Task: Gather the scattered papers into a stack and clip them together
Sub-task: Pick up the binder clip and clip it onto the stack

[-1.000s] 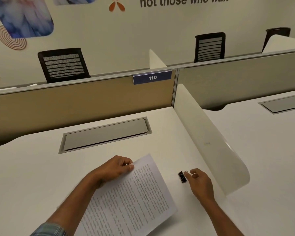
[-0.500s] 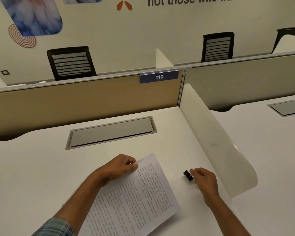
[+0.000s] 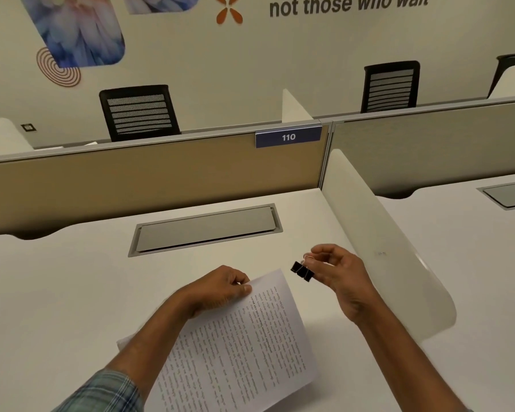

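A stack of printed white papers lies tilted on the white desk. My left hand pinches the stack's top left corner between thumb and fingers. My right hand is raised above the desk, just right of the papers' top corner. It holds a black binder clip by its wire handles, the clip's black body pointing down-left toward the papers. The clip does not touch the papers.
A grey cable hatch is set into the desk behind my hands. A curved white side divider stands close on the right. A tan back partition with a "110" label closes the far edge. Black chairs stand beyond it.
My right hand picked the binder clip up off the desk and raised it toward the papers' top corner. My left hand kept its hold on the stack.
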`<move>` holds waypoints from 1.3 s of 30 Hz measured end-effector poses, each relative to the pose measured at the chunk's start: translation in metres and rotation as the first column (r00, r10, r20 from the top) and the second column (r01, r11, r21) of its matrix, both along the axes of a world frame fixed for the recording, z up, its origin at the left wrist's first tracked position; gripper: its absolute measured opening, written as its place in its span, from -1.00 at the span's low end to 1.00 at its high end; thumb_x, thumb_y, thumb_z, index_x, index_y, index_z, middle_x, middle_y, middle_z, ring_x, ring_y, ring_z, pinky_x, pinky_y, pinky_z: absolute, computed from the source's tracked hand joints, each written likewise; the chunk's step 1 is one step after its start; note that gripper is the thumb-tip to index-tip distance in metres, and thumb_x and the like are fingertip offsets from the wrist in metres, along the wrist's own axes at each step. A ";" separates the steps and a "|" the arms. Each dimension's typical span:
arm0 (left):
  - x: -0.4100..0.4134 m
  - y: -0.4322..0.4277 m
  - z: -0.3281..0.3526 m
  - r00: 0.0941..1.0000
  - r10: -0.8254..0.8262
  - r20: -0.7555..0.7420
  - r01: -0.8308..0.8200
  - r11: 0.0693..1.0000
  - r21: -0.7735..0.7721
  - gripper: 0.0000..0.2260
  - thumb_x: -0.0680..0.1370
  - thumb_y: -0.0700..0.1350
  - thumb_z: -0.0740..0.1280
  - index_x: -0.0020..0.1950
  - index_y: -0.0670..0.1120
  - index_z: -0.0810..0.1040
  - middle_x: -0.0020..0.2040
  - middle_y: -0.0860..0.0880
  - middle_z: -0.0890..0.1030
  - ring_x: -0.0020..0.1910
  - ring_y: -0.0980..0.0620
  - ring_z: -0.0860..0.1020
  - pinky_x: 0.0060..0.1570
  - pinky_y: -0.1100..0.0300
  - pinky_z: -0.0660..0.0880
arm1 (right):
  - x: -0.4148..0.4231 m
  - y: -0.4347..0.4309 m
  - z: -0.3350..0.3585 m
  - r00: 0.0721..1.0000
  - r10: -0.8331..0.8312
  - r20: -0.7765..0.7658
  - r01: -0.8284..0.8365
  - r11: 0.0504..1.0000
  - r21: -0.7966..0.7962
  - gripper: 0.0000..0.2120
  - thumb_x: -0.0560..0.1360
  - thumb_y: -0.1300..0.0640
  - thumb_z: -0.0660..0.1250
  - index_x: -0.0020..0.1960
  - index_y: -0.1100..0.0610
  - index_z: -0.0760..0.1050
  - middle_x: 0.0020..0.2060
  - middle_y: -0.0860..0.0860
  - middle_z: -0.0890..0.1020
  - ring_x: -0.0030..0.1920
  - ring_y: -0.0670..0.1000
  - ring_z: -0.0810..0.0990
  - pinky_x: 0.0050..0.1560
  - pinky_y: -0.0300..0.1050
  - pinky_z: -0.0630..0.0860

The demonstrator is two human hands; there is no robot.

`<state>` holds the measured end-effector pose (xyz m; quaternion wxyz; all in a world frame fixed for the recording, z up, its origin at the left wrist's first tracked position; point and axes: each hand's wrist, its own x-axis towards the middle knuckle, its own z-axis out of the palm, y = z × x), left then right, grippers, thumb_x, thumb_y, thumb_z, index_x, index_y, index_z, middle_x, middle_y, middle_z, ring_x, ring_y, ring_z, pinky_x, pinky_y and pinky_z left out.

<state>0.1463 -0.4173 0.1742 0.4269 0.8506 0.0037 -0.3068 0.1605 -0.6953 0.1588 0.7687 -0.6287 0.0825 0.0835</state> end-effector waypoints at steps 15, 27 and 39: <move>-0.012 -0.007 0.011 0.985 -0.160 0.062 0.152 0.982 0.111 -0.79 0.67 0.02 0.27 0.11 0.06 0.70 0.07 0.06 0.73 0.02 0.08 0.69 -0.01 0.27 0.54 | 0.007 0.050 0.059 0.924 0.378 0.059 -0.343 0.887 -0.308 -0.80 0.41 0.34 0.58 -0.17 0.09 0.63 -0.05 0.14 0.76 -0.02 0.07 0.76 -0.09 -0.25 0.60; -0.022 -0.008 0.017 0.988 -0.135 0.080 0.128 0.988 0.089 -0.74 0.67 0.00 0.28 0.15 -0.11 0.70 0.10 -0.13 0.73 0.11 -0.21 0.66 0.01 0.04 0.52 | 0.007 0.066 0.063 0.827 0.561 -0.047 -0.517 0.724 -0.456 -0.77 0.41 0.33 0.57 -0.27 0.08 0.60 -0.09 0.17 0.77 -0.11 -0.03 0.77 -0.20 -0.34 0.58; -0.031 0.002 0.026 0.988 -0.109 0.107 0.105 0.994 0.045 -0.71 0.67 0.03 0.28 0.17 -0.11 0.70 0.09 -0.10 0.72 0.11 -0.19 0.65 0.01 0.08 0.52 | 0.007 0.077 0.072 0.774 0.628 -0.084 -0.578 0.646 -0.498 -0.69 0.41 0.34 0.56 -0.37 0.05 0.57 -0.11 0.15 0.78 -0.12 -0.01 0.75 -0.02 -0.14 0.57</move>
